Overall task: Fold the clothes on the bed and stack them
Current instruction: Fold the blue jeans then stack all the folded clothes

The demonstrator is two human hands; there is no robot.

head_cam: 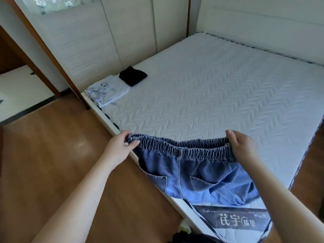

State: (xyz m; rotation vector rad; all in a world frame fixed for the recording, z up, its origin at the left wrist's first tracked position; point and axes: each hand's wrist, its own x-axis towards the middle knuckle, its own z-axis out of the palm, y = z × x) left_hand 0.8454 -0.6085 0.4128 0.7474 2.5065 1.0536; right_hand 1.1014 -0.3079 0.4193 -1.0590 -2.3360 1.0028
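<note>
Ahead, the bed (pixel 219 88) takes up most of what I see, its bare quilted mattress running from the near edge out to the white headboard (pixel 263 16) at the far right. Left of it stand the white wardrobe doors (pixel 108 32), and wooden floor (pixel 52 163) fills the lower left. A dark label with printed characters (pixel 236 220) lies across the near corner of the mattress.

I hold a pair of blue denim trousers (pixel 192 176) up over the near edge of the bed, stretched by the elastic waistband (pixel 182 146), back pockets facing me; the lower part bunches loosely onto the mattress. My left hand (pixel 121 144) pinches the left end of the waistband between thumb and curled fingers. My right hand (pixel 240 144) grips the right end, fingers wrapped over the gathered band.

At the far left corner of the mattress lies a folded white garment (pixel 108 92) with a small print, and just beside it, touching at one corner, a smaller folded black garment (pixel 133 76).
</note>
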